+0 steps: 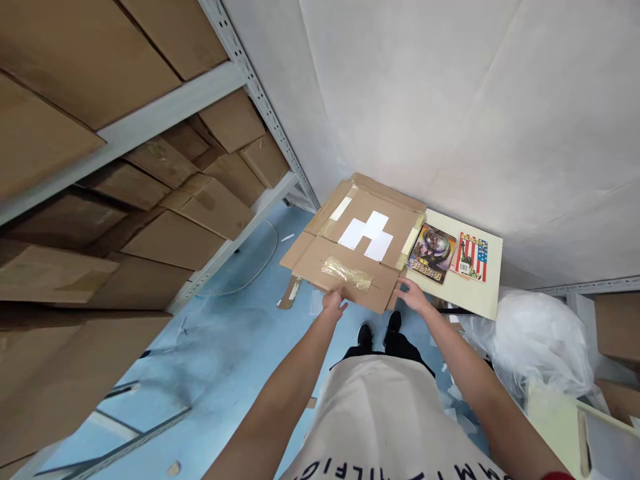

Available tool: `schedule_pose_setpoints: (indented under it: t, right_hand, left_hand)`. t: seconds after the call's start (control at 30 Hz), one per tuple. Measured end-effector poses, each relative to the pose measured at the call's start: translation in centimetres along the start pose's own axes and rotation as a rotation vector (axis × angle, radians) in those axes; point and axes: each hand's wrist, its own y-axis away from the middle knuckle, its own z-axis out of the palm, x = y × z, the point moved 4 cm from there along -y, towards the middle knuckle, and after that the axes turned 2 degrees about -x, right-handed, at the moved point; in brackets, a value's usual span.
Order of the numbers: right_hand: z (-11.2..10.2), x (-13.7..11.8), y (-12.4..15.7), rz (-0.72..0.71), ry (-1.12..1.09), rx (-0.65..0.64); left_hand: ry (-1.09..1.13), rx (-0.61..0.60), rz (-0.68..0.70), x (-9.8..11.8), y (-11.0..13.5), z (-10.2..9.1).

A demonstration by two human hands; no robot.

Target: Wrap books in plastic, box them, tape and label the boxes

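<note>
The upper right is taken up by a pale wall [450,100]. Below, a blue floor [225,347] is exposed. At the left, a grey perforated-steel shelving rack [175,103] is packed with taped cardboard boxes [195,227]. Against the wall, a cream tabletop [477,303] is partly covered on its left by an unfolded, flattened cardboard carton [325,247], laid out in front of the person. Just beyond the tabletop's right end, a bundle of clear plastic wrap [545,340] is heaped. On the bare cream part, a dark-covered magazine [431,253] and a smaller flag-covered magazine [471,257] are placed side by side. The carton's near edge is gripped by the left hand [334,302]; its near right corner is touched by the right hand [414,295], though whether it is pinched cannot be told. Shiny packing tape [347,273] and white paper labels [379,247] are stuck on the carton.
</note>
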Motion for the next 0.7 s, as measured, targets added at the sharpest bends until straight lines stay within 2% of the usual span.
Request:
schedule_pose_setpoints:
  t: [0.17, 0.27, 0.37, 0.5, 0.6, 0.7]
  right_hand:
    - [0.5, -1.9, -3.7, -0.058, 0.251, -0.056]
    - [0.7, -3.0, -5.4, -0.074, 0.381, -0.095]
    - [0.2, -4.3, -6.9, -0.080, 0.524, -0.079]
    - [-1.0, -6.0, -9.1, -0.085, 0.678, -0.047]
    - [-1.5, -7.0, -11.0, -0.135, 0.737, -0.062]
    - [-1.1, -7.4, -13.0, -0.195, 0.742, -0.124]
  left_hand:
    - [0.052, 0.139, -0.074, 0.9, 0.5, 0.2]
    - [0.096, 0.182, -0.040, 1.7, 1.2, 0.2]
    - [0.143, 0.245, 0.005, 2.4, 2.1, -0.7]
    - [0.199, 0.364, 0.044, 3.2, 3.4, -3.9]
    - [0.245, 0.441, 0.100, 4.0, 4.1, -7.4]
    - [0.279, 0.514, 0.163, 4.8, 4.2, -11.0]
